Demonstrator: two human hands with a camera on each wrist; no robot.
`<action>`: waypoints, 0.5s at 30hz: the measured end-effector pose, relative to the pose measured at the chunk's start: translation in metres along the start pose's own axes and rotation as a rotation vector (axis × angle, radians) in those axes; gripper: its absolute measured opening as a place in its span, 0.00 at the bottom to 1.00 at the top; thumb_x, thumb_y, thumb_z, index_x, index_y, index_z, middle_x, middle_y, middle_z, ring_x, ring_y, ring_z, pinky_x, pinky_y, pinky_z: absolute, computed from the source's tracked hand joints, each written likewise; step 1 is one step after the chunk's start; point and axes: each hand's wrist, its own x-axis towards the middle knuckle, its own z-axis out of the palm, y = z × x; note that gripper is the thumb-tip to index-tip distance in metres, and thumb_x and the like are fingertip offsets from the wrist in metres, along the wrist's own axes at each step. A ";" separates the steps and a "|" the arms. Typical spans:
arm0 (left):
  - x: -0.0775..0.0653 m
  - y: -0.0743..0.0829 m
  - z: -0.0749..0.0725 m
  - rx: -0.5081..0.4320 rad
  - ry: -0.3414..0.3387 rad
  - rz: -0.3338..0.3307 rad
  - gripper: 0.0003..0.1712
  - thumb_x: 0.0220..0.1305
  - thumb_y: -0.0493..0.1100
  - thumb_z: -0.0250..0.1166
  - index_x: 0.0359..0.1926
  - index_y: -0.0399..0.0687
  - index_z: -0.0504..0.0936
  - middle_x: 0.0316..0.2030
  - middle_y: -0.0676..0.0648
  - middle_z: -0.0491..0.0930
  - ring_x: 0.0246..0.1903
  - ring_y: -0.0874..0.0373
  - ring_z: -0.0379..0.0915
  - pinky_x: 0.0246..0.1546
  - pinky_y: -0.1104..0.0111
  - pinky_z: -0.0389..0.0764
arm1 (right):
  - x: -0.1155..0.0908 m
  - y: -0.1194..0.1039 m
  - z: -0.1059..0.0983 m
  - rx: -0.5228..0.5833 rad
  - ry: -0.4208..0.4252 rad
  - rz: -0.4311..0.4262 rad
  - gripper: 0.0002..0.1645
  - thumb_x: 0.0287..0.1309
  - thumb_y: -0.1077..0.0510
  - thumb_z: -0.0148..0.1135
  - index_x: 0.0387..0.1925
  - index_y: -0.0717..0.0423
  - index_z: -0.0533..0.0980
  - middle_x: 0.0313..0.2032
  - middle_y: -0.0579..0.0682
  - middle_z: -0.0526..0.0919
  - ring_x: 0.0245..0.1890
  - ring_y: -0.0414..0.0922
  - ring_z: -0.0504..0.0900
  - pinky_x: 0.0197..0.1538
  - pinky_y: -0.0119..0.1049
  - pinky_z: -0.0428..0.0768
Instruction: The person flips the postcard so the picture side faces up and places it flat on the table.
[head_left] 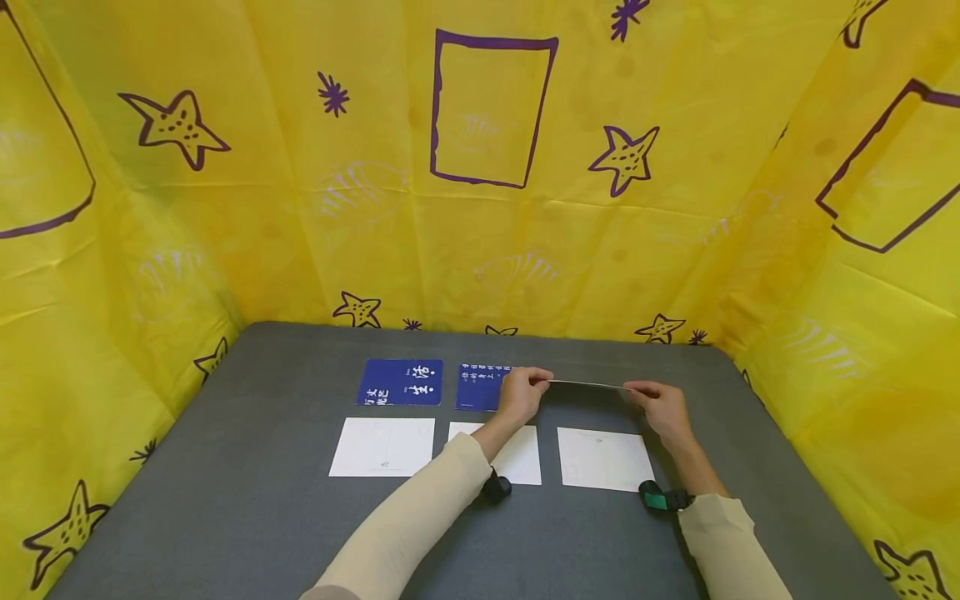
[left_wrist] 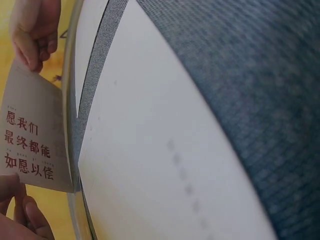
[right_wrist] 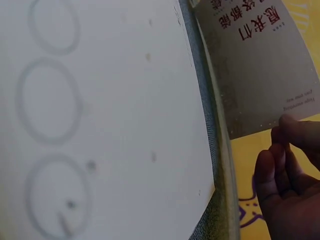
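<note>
Both hands hold a postcard by its opposite ends, raised over the back of the table. In the head view the postcard [head_left: 588, 384] appears nearly edge-on; red Chinese characters show on its face in the left wrist view [left_wrist: 37, 132]. The left hand [head_left: 521, 396] pinches its left end between thumb and fingers. At the other end, the right hand [head_left: 663, 408] pinches it likewise, with thumb and fingertips at the edge in the right wrist view. A blue card with white characters [head_left: 476, 390] lies partly behind the left hand. Below the held postcard lies a white card [head_left: 606, 458].
Another blue card [head_left: 401, 383] lies at the back left. In the front row are a white card [head_left: 382, 447] at left and a middle white card [head_left: 517, 457], partly covered by the left forearm. A yellow patterned cloth [head_left: 375, 233] surrounds the dark grey table [head_left: 247, 467].
</note>
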 end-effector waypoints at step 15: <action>0.000 0.001 -0.001 -0.045 0.058 0.021 0.07 0.62 0.41 0.67 0.38 0.45 0.89 0.35 0.46 0.88 0.30 0.63 0.76 0.30 0.77 0.73 | 0.000 -0.003 0.003 0.182 0.074 0.047 0.20 0.61 0.61 0.64 0.49 0.74 0.78 0.23 0.24 0.79 0.26 0.34 0.77 0.32 0.24 0.77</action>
